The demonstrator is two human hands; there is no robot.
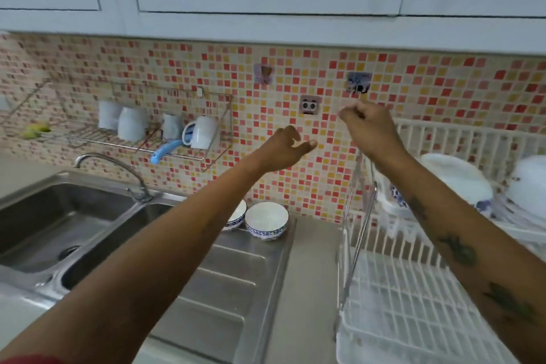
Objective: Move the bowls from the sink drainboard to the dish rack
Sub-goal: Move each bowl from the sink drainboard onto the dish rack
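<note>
Two white bowls with blue patterned sides stand upright at the back of the steel drainboard: one bowl in full view, a second bowl partly hidden behind my left forearm. The white dish rack stands to the right, with white plates in its upper tier. My left hand is raised in front of the tiled wall, well above the bowls, fingers loosely curled and holding nothing. Higher still, over the rack's left end, my right hand has its fingers closed and nothing in them.
A double steel sink with a curved tap lies at the left. A wire wall shelf holds several white mugs. A large white bowl sits at the rack's far right. White cupboards hang overhead.
</note>
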